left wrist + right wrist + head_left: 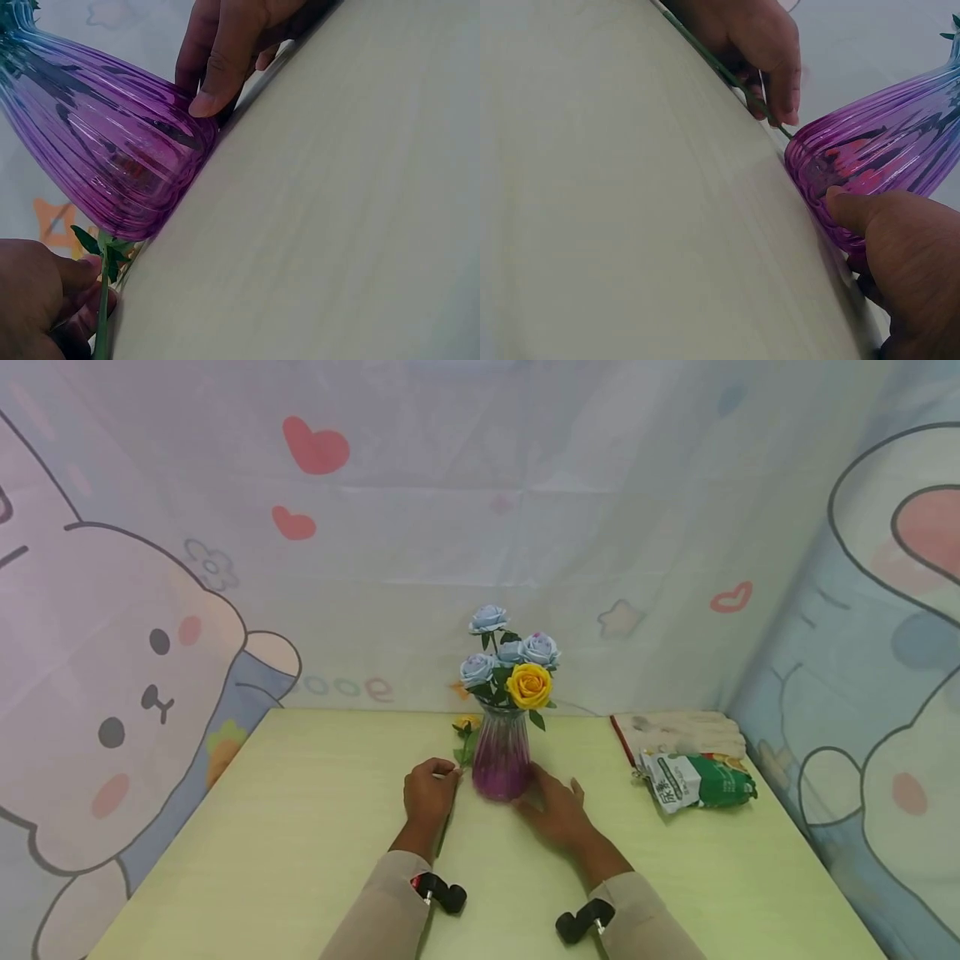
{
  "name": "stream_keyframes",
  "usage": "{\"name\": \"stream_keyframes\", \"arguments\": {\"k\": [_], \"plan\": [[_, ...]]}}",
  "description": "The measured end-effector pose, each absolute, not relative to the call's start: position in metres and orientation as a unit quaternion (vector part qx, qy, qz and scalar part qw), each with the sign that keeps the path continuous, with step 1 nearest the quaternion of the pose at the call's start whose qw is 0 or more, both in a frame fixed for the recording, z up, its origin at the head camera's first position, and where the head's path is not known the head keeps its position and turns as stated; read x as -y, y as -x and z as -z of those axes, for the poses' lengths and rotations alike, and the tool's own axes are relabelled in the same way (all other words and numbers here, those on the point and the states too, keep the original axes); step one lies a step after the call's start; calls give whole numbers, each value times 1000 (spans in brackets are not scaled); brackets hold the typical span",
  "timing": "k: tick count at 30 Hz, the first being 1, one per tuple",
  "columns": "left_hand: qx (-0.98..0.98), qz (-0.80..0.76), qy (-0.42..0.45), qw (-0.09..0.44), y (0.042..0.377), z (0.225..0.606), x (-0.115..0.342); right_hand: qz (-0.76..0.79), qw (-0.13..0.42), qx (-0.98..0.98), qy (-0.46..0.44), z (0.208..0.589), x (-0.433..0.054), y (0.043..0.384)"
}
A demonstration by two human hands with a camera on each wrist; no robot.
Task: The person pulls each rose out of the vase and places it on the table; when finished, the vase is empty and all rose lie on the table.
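A glass vase (502,768), clear at the neck and purple below, stands upright on the table with several pale blue roses (487,619) and a yellow rose (529,686) in it. To its left lies another yellow flower (468,722), its bloom partly behind the vase. My left hand (431,793) pinches that flower's green stem (103,307) between thumb and fingers, beside the vase base. My right hand (557,810) holds the lower right side of the vase, its thumb pressed on the purple glass (855,161). Some right fingers are hidden.
At the back right of the pale yellow table (300,852) lies a green and white packet (701,781). Behind it is a flat cream item (682,732) with a red edge. A printed cloth backdrop (465,552) hangs behind the table and at both sides.
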State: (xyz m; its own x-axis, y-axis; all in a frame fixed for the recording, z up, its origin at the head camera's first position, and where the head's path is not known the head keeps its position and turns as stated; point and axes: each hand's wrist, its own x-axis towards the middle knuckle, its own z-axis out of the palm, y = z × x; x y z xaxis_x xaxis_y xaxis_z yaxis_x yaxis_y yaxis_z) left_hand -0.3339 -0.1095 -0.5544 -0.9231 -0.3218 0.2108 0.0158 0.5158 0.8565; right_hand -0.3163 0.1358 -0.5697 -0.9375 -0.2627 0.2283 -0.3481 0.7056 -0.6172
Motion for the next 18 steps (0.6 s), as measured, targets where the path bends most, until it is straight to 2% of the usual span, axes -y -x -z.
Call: {"name": "stream_keyframes", "arguments": {"k": [18], "plan": [[831,533,-21,158,328,558,117,-354,53,920,-162,564,-133,310]]}}
